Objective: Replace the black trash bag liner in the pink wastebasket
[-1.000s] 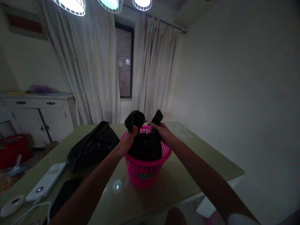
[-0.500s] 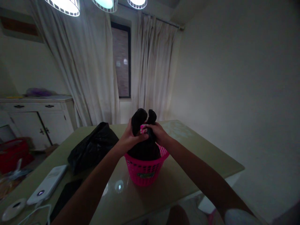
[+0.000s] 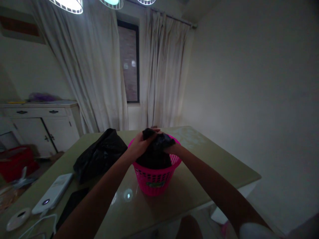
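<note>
**Dim dining rm: both hands on black bag in pink basket**

Rm: plain wall fills the right half. Pale curtains hang either side of a dark window at 12 o'clock. Lamp shades cut off by the top edge. White sideboard w/ dark handles at 9 o'clock; a purple item on top, too blurred to identify. Red object on the floor below it, partly cut off.

Surface: glossy pale-green table, centre frame, w/ a lamp reflection near the basket's base.

On table, largest first: crumpled black bag at 10 o'clock from the basket, just beside it. Pink basket, lattice wall, centre of table, upright. Liner bag, black, sits inside the basket and bulges above the rim. White device w/ a small lit dot at 8 o'clock. Dark flat slab just beside it, prob. a phone; cannot confirm. White round disc and white cable at the lower-left edge, partly cut off.

Hands: left hand clenched on the bunched top of the liner bag, approx. over the basket's 11 o'clock rim. Right hand touches the same bunch from 2 o'clock; its fingers are buried in the black plastic, grip cannot be told.

Labels: small label on the basket front; text too dark and small to read. No other legible writing.

Obscured: basket contents hidden by the liner. Light sleeve at bottom edge, cut off.
</note>
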Action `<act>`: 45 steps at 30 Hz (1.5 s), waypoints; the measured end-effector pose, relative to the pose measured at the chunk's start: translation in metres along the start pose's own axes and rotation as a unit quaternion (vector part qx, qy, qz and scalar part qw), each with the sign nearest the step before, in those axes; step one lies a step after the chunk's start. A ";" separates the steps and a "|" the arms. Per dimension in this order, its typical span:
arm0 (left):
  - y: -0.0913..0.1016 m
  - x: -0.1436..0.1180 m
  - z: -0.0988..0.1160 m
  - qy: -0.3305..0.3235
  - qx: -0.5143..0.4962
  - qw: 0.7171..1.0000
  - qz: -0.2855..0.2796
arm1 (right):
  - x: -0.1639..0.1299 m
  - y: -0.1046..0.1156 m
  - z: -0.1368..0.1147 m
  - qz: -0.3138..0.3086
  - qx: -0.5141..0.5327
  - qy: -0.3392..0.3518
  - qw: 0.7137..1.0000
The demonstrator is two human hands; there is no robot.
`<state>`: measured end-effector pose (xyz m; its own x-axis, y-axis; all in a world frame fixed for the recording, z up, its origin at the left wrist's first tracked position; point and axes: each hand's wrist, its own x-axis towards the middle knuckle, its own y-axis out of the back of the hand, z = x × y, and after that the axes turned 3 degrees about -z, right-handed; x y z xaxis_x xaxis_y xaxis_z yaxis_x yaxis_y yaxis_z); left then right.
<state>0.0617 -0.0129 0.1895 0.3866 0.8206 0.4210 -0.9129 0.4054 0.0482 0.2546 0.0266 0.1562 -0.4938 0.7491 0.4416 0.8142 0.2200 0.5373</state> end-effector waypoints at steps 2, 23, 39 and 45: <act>0.004 0.002 -0.001 -0.018 0.052 0.998 0.023 | -0.007 0.003 -0.018 -0.041 0.024 -0.046 0.998; 0.004 -0.011 -0.006 -0.158 0.373 0.912 0.064 | 0.006 -0.008 -0.029 0.025 0.251 -0.144 0.957; 0.004 0.002 -0.005 -0.042 0.428 0.898 0.094 | -0.010 0.011 -0.046 -0.128 0.236 -0.184 0.945; 0.003 0.014 -0.013 0.058 0.089 0.990 0.088 | -0.015 0.011 -0.049 -0.031 -0.171 -0.033 0.984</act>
<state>0.0656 0.0052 0.1832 0.2231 0.9169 0.3309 -0.9720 0.1834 0.1471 0.2560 -0.0127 0.1914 -0.5094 0.7818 0.3595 0.6276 0.0517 0.7768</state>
